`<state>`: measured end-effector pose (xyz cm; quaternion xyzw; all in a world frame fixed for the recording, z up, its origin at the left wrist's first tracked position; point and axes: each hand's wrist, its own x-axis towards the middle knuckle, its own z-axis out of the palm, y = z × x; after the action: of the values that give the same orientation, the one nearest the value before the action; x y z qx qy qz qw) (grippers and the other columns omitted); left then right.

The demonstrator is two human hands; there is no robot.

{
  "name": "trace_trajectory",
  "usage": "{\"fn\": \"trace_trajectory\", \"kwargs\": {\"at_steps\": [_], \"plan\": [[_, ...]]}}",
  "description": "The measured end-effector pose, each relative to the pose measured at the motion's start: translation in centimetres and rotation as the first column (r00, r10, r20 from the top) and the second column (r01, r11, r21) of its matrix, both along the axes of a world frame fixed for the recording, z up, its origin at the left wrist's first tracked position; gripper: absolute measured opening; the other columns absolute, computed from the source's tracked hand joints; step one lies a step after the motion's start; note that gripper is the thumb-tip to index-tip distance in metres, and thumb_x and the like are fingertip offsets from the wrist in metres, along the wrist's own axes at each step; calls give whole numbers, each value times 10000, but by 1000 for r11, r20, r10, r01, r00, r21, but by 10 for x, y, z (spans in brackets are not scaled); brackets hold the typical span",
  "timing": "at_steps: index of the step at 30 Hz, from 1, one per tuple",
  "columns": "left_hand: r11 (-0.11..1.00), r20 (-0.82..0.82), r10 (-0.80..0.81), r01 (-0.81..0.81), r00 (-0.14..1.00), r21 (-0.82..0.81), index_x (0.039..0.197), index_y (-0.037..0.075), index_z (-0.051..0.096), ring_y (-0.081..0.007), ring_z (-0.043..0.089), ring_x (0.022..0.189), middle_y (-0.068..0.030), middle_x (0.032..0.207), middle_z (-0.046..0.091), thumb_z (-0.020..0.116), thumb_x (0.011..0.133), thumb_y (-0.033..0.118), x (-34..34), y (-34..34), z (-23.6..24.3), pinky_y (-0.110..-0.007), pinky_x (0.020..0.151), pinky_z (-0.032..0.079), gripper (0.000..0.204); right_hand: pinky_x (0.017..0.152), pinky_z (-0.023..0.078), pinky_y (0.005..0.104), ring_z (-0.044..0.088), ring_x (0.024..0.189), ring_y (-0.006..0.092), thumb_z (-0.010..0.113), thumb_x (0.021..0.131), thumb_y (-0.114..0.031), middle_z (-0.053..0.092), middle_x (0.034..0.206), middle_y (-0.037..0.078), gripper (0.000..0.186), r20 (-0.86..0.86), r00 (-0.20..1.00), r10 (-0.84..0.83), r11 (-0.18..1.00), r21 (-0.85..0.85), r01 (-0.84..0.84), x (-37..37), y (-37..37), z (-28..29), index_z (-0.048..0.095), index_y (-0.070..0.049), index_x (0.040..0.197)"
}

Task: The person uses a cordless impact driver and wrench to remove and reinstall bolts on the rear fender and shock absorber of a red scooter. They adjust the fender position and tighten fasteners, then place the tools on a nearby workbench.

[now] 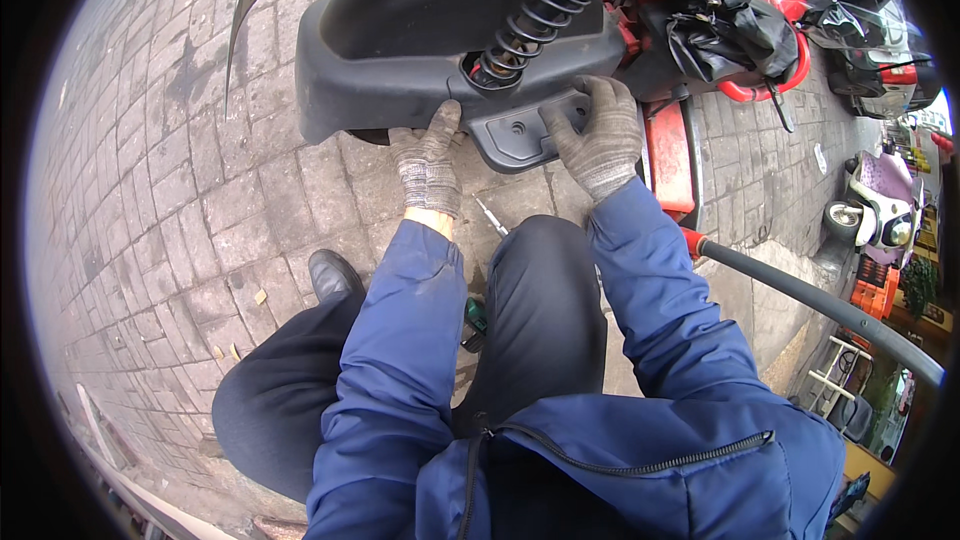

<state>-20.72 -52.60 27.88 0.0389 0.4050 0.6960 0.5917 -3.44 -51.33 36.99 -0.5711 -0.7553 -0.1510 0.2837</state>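
In the upper middle of the frame, the gloved left hand [428, 168] lies flat against the lower edge of the dark grey scooter fender [400, 40], fingers together and pointing up, gripping nothing. The gloved right hand [600, 135] curls its fingers over the right end of the small grey panel [515, 135] under the black coil spring [540, 5]. The panel's long axis runs left to right between the hands, nearer the right.

Coil spring [540, 5] above; open paving [200, 190] left
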Motion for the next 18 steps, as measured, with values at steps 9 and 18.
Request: {"fn": "trace_trajectory", "kwargs": {"at_steps": [9,18], "plan": [[992,-81,107,-101,991,75,1301,100,407,-218,560,1030,-77,1183,539,776,783,49,12,6,-3,-383,871,506,638,373,513,285,600,465,192,701,863,-315,655,784,102,406,-672,-78,-737,635,-648,-421,4,-27,-59,567,-6,1089],[988,-383,152,-136,911,69,1252,72,439,-194,602,835,-65,1064,594,811,775,168,12,10,-18,-354,670,550,612,431,527,317,632,535,215,678,837,-524,644,754,127,608,-557,262,-788,389,-781,-489,22,-21,-65,571,31,1063]]}}
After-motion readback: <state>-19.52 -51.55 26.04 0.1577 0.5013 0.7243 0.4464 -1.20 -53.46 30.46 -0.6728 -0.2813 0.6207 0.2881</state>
